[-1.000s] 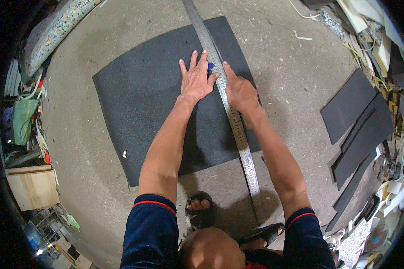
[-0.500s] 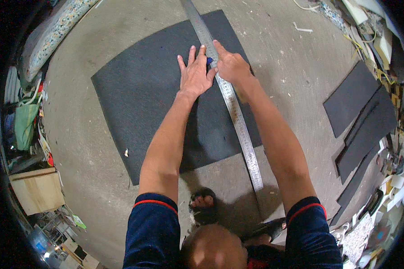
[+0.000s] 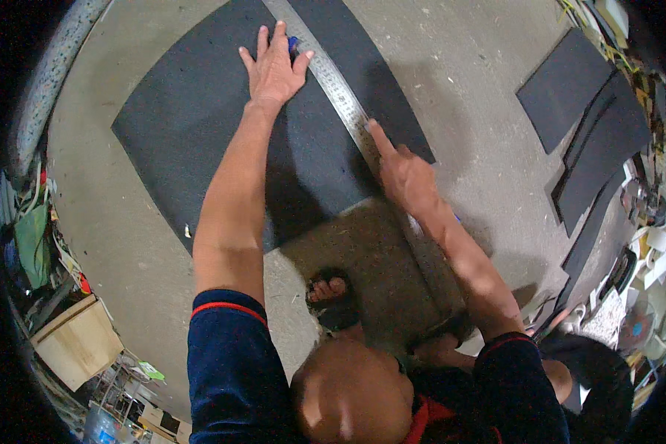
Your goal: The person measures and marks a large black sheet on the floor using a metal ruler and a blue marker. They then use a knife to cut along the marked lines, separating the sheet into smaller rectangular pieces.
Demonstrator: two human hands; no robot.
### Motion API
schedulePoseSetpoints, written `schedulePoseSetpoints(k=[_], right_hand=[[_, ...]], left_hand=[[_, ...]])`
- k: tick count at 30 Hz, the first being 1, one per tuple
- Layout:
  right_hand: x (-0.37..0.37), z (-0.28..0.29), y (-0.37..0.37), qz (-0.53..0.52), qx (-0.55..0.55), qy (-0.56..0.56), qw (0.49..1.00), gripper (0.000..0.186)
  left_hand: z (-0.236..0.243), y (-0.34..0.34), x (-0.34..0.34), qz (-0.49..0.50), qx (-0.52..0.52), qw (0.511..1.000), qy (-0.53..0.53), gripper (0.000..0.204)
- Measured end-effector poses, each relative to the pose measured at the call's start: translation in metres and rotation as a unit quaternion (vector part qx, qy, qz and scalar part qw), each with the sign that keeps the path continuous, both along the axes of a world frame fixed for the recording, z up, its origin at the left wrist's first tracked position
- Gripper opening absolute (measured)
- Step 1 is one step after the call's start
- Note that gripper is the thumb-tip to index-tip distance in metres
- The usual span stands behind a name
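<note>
A large dark grey sheet (image 3: 200, 126) lies on the floor with a long metal ruler (image 3: 337, 92) across it. My left hand (image 3: 274, 70) lies on the sheet with fingers spread, its fingertips and thumb at the ruler's left edge. Beside them, a small blue piece (image 3: 294, 43) shows at the ruler. Lower along the ruler, my right hand (image 3: 407, 177) is closed, its index finger stretched forward along a slim knife-like tool, mostly hidden. A thin tip shows ahead of that finger. The ruler's near end is partly covered by my right hand and forearm.
Smaller dark sheets (image 3: 566, 89) lie on the concrete floor at right, near piled scraps (image 3: 658, 251). A wooden box (image 3: 78, 344) stands at left, below a green bag (image 3: 33, 244). A speckled foam roll (image 3: 55, 81) lies at upper left. My foot (image 3: 329, 292) is near the sheet's lower edge.
My right hand has slid down along the ruler toward me, away from my left hand. My left hand stays by the blue piece. The whole view has shifted.
</note>
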State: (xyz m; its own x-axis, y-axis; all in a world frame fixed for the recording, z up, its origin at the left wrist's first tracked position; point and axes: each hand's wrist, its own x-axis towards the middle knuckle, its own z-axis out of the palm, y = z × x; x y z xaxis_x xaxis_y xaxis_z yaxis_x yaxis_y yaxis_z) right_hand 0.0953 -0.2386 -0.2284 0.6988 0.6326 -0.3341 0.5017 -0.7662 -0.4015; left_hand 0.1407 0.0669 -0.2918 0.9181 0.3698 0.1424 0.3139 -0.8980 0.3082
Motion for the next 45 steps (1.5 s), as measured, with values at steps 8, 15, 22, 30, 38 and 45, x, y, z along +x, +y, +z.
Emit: schedulePoseSetpoints(k=[8,15,22,30,38,45], right_hand=[[-0.098,0.004,-0.12,0.006,-0.091,0.044,0.995,0.082],[-0.184,0.003,-0.235,0.003,-0.11,0.006,0.994,0.075],[-0.175,0.039,-0.287,-0.051,0.015,-0.011,0.999,0.067],[-0.032,0.018,-0.173,-0.191,0.115,-0.268,0.937,0.048],[0.046,-0.017,-0.067,-0.296,0.082,0.185,0.933,0.04],[0.134,0.057,-0.158,-0.488,0.341,0.212,0.775,0.05]], left_hand=[[-0.028,0.025,-0.003,-0.016,0.015,0.998,-0.06,0.083],[-0.028,0.013,0.001,-0.023,0.012,0.998,-0.063,0.084],[-0.002,0.008,-0.001,-0.008,-0.04,0.999,-0.001,0.086],[0.004,-0.078,-0.123,-0.044,-0.022,0.999,-0.009,0.092],[0.015,-0.104,-0.131,-0.014,-0.039,0.999,-0.01,0.069],[0.011,-0.076,-0.15,0.097,-0.125,0.982,-0.107,0.071]])
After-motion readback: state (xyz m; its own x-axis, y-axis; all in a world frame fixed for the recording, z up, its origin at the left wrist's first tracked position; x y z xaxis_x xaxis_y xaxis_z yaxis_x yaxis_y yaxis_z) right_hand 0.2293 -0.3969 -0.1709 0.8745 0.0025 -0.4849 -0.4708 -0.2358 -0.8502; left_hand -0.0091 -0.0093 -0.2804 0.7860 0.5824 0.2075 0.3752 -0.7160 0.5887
